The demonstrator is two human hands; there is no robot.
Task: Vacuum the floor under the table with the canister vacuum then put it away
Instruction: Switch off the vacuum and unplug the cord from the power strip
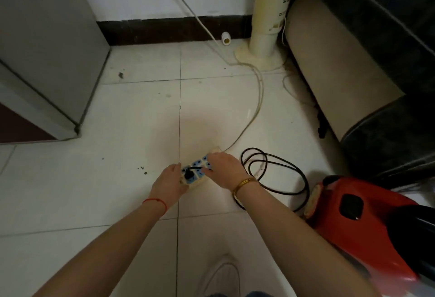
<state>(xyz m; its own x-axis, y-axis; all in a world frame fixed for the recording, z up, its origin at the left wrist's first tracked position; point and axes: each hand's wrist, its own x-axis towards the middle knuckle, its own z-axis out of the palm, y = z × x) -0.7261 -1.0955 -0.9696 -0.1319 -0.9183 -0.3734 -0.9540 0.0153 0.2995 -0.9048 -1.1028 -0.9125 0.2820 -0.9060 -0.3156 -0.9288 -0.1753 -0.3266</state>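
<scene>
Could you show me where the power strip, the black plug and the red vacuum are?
power strip [213, 150], head view, its bare far corner.
black plug [188, 175], head view, its round body.
red vacuum [376, 204], head view, its red top shell.

The floor [131, 117] is showing glossy, smooth white tile with dark grout lines. The vacuum [367, 223] is presenting a shiny red plastic shell. Its black cord [282, 162] is looking like smooth rubber. The power strip [200, 167] is appearing as yellowed matt plastic. The bracelet [244, 183] is gleaming like gold-coloured metal.
</scene>
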